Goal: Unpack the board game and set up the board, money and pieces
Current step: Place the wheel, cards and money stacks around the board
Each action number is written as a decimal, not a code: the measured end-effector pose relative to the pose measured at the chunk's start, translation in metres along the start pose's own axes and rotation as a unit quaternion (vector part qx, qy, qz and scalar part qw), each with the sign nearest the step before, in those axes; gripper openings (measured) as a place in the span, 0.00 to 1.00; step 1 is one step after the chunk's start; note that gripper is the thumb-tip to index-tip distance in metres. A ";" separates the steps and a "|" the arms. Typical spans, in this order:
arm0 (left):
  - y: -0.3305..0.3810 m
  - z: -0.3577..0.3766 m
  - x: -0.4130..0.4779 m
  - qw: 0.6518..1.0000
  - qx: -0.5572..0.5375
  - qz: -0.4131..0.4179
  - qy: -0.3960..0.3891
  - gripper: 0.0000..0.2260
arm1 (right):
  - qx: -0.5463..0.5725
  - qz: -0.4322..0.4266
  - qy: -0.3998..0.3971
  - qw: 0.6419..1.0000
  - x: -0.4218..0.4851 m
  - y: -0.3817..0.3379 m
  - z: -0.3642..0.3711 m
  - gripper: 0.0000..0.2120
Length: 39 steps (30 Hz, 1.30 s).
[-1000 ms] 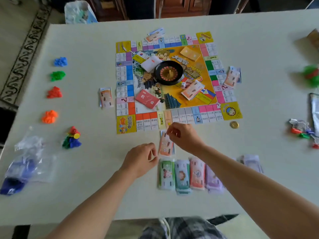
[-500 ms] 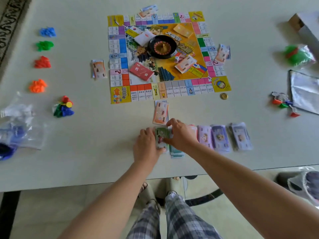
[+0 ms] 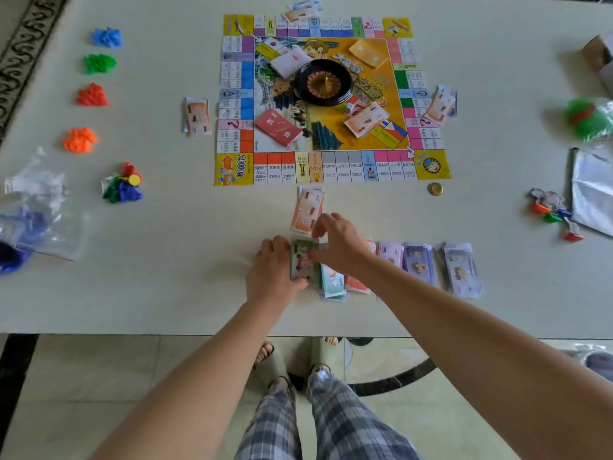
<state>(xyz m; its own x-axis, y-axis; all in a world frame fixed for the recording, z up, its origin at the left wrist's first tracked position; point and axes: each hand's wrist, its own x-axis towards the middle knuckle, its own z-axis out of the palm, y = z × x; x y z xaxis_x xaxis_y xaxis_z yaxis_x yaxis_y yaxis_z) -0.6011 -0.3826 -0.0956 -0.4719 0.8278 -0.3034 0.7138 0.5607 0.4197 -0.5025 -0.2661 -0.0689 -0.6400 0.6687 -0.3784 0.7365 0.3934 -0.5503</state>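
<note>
The game board (image 3: 331, 167) lies flat mid-table with a black roulette wheel (image 3: 323, 83), a red card deck (image 3: 278, 127) and other cards on it. Near the table's front edge runs a row of money stacks: green (image 3: 302, 260), teal (image 3: 331, 282), red (image 3: 356, 285), purple (image 3: 418, 263) and grey (image 3: 461, 270). My left hand (image 3: 273, 270) grips the green stack's left side. My right hand (image 3: 338, 244) pinches the same stack from the right, fingers curled over its far end. An orange money stack (image 3: 306, 209) lies just beyond my hands.
Blue (image 3: 106, 37), green (image 3: 99, 63), red (image 3: 92, 95) and orange (image 3: 79, 140) piece piles line the left. Mixed pawns (image 3: 124, 185) and plastic bags (image 3: 33, 210) lie nearer. A gold coin (image 3: 435, 189), standing figures (image 3: 554, 210), a silver bag (image 3: 593, 190) and a green bag (image 3: 590, 119) lie right.
Both hands left the orange stack below the board and came back to the near row, closing on the green stack. The view has tilted down.
</note>
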 end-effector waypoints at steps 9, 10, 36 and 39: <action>-0.006 0.000 -0.001 0.995 -0.100 -0.028 0.002 0.20 | 0.120 -0.026 0.022 0.992 -0.005 0.014 0.006 0.12; -0.006 -0.001 0.000 0.991 -0.127 -0.040 0.010 0.18 | 0.119 -0.030 0.029 0.992 -0.004 0.014 0.009 0.11; -0.038 -0.036 -0.006 0.880 -0.442 -0.175 -0.001 0.05 | -0.163 -0.038 0.061 0.984 -0.027 -0.001 0.038 0.36; -0.038 -0.038 -0.007 0.892 -0.422 -0.161 -0.020 0.03 | -0.157 -0.049 0.068 0.984 -0.028 -0.004 0.036 0.36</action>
<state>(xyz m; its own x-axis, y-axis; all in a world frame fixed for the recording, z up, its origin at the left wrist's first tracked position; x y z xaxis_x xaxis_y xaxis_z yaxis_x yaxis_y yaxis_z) -0.6441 -0.4090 -0.0768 -0.5513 0.6299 -0.5470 -0.1065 0.5971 0.7950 -0.4955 -0.3093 -0.0831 -0.6922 0.6872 -0.2204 0.7174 0.6218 -0.3141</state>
